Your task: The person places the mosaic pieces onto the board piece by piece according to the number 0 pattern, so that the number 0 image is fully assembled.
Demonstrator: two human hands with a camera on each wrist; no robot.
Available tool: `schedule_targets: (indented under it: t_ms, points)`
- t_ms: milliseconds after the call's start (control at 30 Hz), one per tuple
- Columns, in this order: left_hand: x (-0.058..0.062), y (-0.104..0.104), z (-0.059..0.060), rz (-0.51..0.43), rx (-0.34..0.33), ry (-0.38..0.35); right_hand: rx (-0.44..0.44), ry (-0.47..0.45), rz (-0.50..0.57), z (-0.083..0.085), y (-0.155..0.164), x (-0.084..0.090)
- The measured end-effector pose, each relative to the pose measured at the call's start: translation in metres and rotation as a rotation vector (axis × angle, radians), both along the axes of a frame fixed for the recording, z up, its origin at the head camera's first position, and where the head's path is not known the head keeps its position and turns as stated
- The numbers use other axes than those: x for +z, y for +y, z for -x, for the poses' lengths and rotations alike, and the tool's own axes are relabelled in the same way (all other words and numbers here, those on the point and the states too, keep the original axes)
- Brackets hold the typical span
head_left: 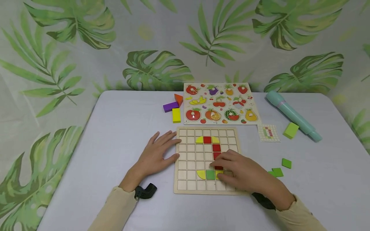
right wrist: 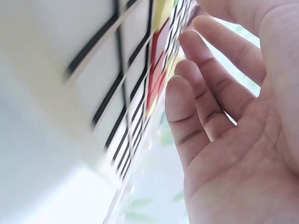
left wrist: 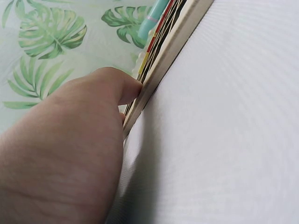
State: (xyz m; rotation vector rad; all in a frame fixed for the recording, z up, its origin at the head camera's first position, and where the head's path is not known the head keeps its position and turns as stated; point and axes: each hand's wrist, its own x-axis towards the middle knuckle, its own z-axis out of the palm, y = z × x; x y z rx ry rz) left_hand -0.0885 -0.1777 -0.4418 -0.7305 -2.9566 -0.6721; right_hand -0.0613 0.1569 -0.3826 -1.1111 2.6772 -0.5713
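A wooden grid board [head_left: 186,165] lies on the table. My left hand [head_left: 156,155] rests at its left side, fingers extended, with the thumb and fingertips touching the edge. Over the right half of the board is my right hand [head_left: 244,168], its fingers loosely bent and gripping nothing that I can see. Its thumb tip reaches a yellow rounded tile [head_left: 218,173] in the lower row, beside a green square tile [head_left: 210,175] and another yellow rounded tile [head_left: 201,174]. Red square tiles [head_left: 216,148] run down one column, partly hidden by the right fingers. The top row has a red square tile [head_left: 207,140] between two yellow rounded tiles.
Loose green tiles [head_left: 286,163] lie right of the board. A pattern card [head_left: 269,133], a light green block [head_left: 291,130] and a teal microphone-shaped object [head_left: 293,115] are farther back. Behind the board are a fruit puzzle [head_left: 221,110] and purple [head_left: 171,106], yellow [head_left: 176,115] and orange [head_left: 179,100] blocks.
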Motion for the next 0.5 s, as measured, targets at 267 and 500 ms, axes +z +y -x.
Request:
schedule_targets:
  t_ms: [267, 500]
  points:
    - [0.001, 0.000, 0.000, -0.006, 0.001, -0.010, -0.107, 0.037, -0.001, -0.003, 0.038, 0.000]
    - [0.001, 0.001, 0.000, -0.002, 0.002, -0.006, -0.150, 0.097, 0.004, -0.008, 0.069, -0.002]
